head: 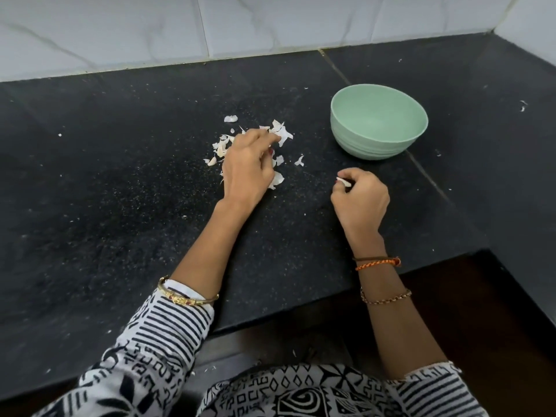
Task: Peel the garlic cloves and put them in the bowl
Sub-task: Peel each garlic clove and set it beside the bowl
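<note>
Nearest, the right hand [359, 200] is curled, pinching a small pale garlic clove [343, 182] at its fingertips, likely held ready to peel or to drop in the bowl. Just beyond and to its left, the left hand [248, 164] rests with fingers bent over the pile of papery skins [281, 132]; whether it grips a piece I cannot tell, though it seems to be sorting for unpeeled cloves. Past the right hand stands the green bowl [379, 121], its visible inside bare. The black speckled bench [135, 191] carries scattered flecks, and white marbled wall tiles [150, 28] rise behind.
</note>
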